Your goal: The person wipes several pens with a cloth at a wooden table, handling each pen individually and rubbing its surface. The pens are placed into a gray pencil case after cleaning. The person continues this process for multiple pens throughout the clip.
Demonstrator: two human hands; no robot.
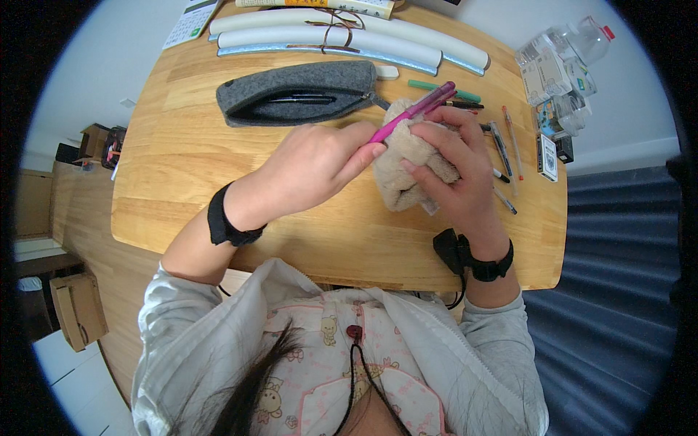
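Between the thumb and fingers of my left hand point(305, 166) is the end of a magenta pen point(390, 128), which slants up to the right. My right hand point(469, 174) grips a fluffy beige cloth point(393, 177), bunched up against the pen's middle. The right fingertips press into the cloth and partly hide it. Just beyond my hands lies a grey felt pencil case point(305, 79), unzipped, with a dark pen point(300, 100) inside. Its zip pull reaches toward the cloth.
A white eraser point(387, 72), a green pen point(422, 84) and several other pens point(500, 144) lie beyond and right of my hands. Tied scrolls point(327, 38) line the far edge. Plastic bottles point(591, 41), boxes point(545, 79) and a card box point(547, 158) stand at the right.
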